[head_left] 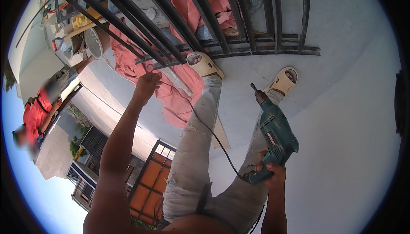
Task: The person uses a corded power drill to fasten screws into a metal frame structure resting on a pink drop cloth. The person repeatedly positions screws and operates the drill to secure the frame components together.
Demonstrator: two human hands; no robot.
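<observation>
My right hand is wrapped around the handle of a dark green electric drill. The drill points up and away, with its chuck near my right foot and a short bit or driver tip in it. From the handle's base a black power cord runs up to my left hand. My left fingers are closed around the cord, held out over a pinkish-red cloth on the floor. Beyond my feet lies a black metal grille made of parallel bars.
Beige clogs are on my feet, the left one touching the grille's edge. Buckets and tools stand at the far left. A person in a red shirt is by a ledge beyond. A black-framed orange panel shows at lower left.
</observation>
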